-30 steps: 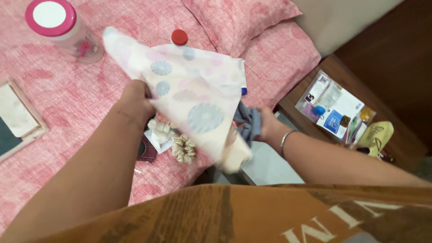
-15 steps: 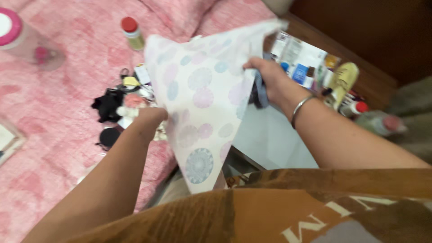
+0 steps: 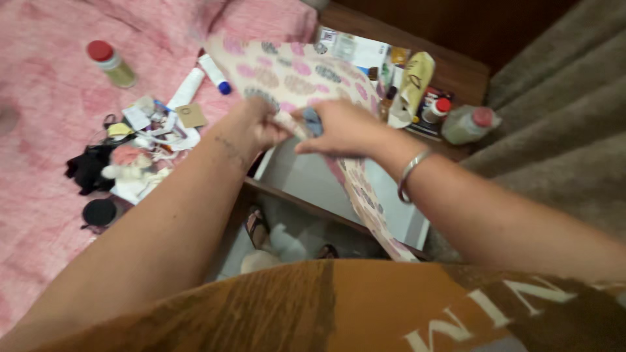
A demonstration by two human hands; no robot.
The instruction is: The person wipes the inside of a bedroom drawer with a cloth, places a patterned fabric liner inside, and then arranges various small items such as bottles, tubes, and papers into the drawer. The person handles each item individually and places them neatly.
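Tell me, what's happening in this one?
A person stands by a bed with a pink cover and holds a patterned cloth with both hands. The left hand and right hand pinch it close together, a grey piece caught in the right fingers. Small items lie scattered on the bed.

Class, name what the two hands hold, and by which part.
Both the left hand and right hand pinch one edge of the patterned cloth.
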